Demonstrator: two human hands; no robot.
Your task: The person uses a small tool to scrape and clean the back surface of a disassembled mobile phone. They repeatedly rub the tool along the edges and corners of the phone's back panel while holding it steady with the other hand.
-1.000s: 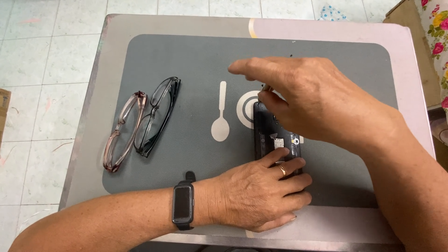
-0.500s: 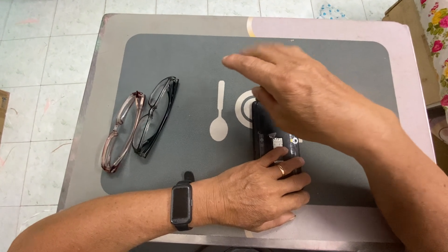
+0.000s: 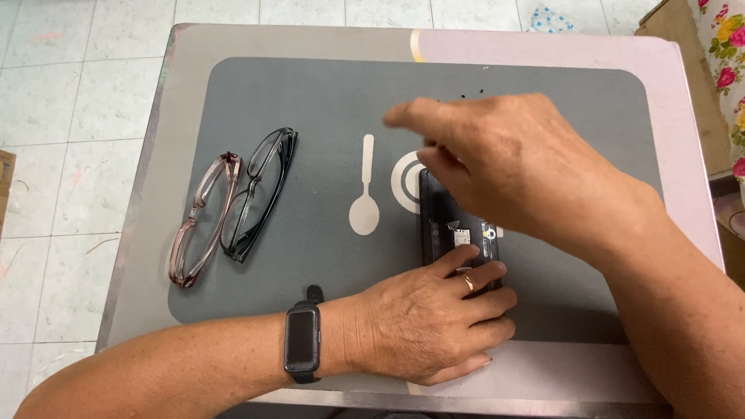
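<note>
Fingers (image 3: 466, 260) of left hand (image 3: 423, 326) flat, open on black device (image 3: 446, 225); right hand (image 3: 512, 167) open above.

Two pairs of folded glasses lie side by side at centre left of the frame: a brown translucent pair (image 3: 203, 221) and, touching it on the right, a black-framed pair (image 3: 258, 194). Both rest on a grey mat (image 3: 326, 101) bearing a white spoon symbol (image 3: 365, 190). The mat covers a metal table (image 3: 140, 233). Pale floor tiles (image 3: 70, 116) fill the left side. A floral cloth (image 3: 725, 54) occupies the upper right corner.
</note>
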